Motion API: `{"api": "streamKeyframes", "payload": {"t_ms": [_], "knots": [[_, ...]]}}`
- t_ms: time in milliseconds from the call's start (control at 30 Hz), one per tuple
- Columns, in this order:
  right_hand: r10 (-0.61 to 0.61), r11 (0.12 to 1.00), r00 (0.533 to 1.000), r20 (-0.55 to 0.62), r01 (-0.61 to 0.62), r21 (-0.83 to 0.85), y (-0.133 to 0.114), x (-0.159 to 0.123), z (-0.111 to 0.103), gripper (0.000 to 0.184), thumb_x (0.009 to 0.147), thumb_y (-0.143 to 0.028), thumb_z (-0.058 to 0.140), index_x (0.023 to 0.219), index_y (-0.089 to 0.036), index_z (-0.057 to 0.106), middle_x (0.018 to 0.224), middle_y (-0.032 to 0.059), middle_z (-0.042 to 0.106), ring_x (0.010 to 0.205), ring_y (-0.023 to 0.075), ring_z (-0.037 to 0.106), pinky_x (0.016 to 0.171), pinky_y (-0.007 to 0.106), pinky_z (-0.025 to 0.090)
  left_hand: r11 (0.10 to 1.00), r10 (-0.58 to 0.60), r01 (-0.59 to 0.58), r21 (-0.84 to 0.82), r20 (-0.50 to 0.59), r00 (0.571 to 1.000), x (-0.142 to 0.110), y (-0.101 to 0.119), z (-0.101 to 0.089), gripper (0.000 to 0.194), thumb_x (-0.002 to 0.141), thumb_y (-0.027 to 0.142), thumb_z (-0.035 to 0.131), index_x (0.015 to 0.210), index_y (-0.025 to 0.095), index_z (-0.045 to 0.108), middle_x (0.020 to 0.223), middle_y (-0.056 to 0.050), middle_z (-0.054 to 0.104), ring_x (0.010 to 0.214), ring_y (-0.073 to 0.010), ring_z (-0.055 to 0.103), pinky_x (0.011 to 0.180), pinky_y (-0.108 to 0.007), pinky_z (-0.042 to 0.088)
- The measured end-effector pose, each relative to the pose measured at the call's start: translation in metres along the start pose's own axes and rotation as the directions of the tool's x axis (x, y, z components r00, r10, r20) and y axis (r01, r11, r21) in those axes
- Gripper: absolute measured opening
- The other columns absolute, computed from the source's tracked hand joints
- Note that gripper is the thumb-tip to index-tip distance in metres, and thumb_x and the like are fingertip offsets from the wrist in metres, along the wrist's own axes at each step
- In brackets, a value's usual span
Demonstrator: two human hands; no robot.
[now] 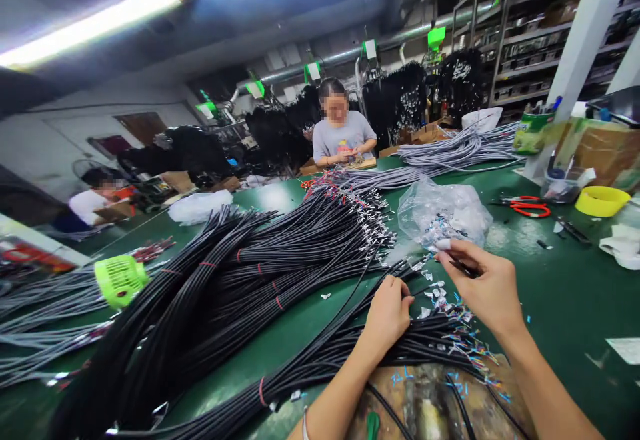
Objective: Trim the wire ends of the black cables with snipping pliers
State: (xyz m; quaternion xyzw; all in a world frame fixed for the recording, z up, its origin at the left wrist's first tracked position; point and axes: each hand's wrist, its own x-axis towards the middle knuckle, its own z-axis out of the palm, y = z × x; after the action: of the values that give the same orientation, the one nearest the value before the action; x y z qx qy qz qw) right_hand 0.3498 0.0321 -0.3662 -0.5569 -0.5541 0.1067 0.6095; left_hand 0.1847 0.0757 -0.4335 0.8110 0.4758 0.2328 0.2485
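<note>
My left hand (387, 313) is closed, its fingers pinching a thin black cable (350, 303) near its stripped end. My right hand (483, 280) is also closed, gripping a short dark piece at its fingertips, probably the same cable's end. Both hands hover over a bundle of black cables (325, 360) whose ends show coloured wires (467, 343). Small white connectors (435, 293) lie scattered between the hands. A clear plastic bag of small parts (445, 213) sits just beyond my right hand.
Large piles of black cables (240, 273) cover the green table (565, 293); grey cables (450, 153) lie farther back. Red scissors (527, 207), a yellow bowl (600, 200) and a green fan (120, 280) stand around. A person in grey (343, 137) works opposite; another sits far left (95, 200).
</note>
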Motion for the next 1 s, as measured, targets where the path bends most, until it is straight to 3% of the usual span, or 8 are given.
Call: {"api": "streamKeyframes", "payload": {"t_ms": [100,233,433,533,700,867,1000], "knots": [[-0.016,1.0,1.0,0.001,0.016,-0.027,-0.002,-0.001,0.0,0.019,0.074,-0.022,0.061,0.091,-0.018,0.069,0.08,0.0045,0.075,0.071,0.0223,0.072,0.066,0.031,0.058,1.0,0.023,-0.022,-0.022,0.037,0.999,-0.001,0.002,0.001,0.018,0.076,0.012,0.062,0.093,0.017,0.063,0.09,-0.004,0.061,0.076,-0.017,0.057,0.073,-0.028,0.043],[-0.037,0.997,0.999,0.017,0.038,-0.06,-0.006,-0.003,0.0,0.017,0.074,-0.021,0.06,0.088,-0.019,0.069,0.077,0.0036,0.074,0.068,0.0217,0.071,0.063,0.03,0.057,0.993,0.088,-0.067,-0.1,0.225,0.97,0.0,0.001,0.003,0.01,0.074,0.025,0.068,0.074,0.016,0.071,0.06,0.001,0.062,0.056,-0.0142,0.057,0.054,-0.021,0.041],[-0.052,0.996,0.997,0.055,0.056,-0.068,-0.006,-0.004,0.002,0.02,0.072,-0.019,0.06,0.09,-0.019,0.069,0.079,0.0038,0.074,0.069,0.0216,0.071,0.065,0.03,0.057,0.983,0.162,-0.123,-0.138,0.315,0.935,0.0,0.002,-0.001,0.009,0.073,0.024,0.07,0.078,0.019,0.075,0.062,0.001,0.064,0.056,-0.0134,0.057,0.054,-0.02,0.04],[-0.053,0.996,0.996,0.072,0.058,-0.063,-0.006,-0.004,0.002,0.022,0.072,-0.016,0.058,0.091,-0.018,0.069,0.081,0.004,0.075,0.07,0.0215,0.072,0.066,0.031,0.057,0.983,0.173,-0.146,-0.114,0.283,0.943,0.0,0.004,-0.002,0.009,0.07,0.025,0.072,0.077,0.021,0.075,0.068,0.0,0.063,0.061,-0.0143,0.056,0.058,-0.021,0.04],[-0.051,0.997,0.994,0.1,0.057,-0.058,-0.007,-0.006,0.002,0.025,0.071,-0.014,0.056,0.092,-0.018,0.068,0.083,0.0044,0.074,0.071,0.0207,0.072,0.066,0.03,0.057,0.992,0.116,-0.109,-0.057,0.151,0.982,0.0,0.004,0.001,0.018,0.078,0.027,0.065,0.093,0.019,0.07,0.082,-0.004,0.061,0.071,-0.0173,0.055,0.068,-0.027,0.042],[-0.05,0.996,0.992,0.119,0.058,-0.066,-0.006,-0.006,0.003,0.025,0.07,-0.015,0.056,0.092,-0.017,0.069,0.083,0.0045,0.074,0.072,0.0207,0.071,0.067,0.03,0.057,0.993,0.104,-0.097,-0.065,0.117,0.988,-0.001,0.001,0.003,0.008,0.069,0.019,0.072,0.07,0.017,0.065,0.079,-0.003,0.061,0.076,-0.0198,0.057,0.07,-0.028,0.042],[-0.085,0.993,0.99,0.109,0.094,-0.078,-0.005,-0.006,0.002,0.023,0.072,-0.017,0.056,0.092,-0.016,0.069,0.082,0.0064,0.074,0.069,0.0223,0.071,0.065,0.032,0.057,0.99,0.089,-0.096,-0.102,-0.07,0.994,-0.003,0.011,-0.005,0.011,0.081,0.008,0.053,0.088,0.015,0.059,0.085,-0.005,0.061,0.079,-0.0175,0.056,0.073,-0.027,0.044]]}}
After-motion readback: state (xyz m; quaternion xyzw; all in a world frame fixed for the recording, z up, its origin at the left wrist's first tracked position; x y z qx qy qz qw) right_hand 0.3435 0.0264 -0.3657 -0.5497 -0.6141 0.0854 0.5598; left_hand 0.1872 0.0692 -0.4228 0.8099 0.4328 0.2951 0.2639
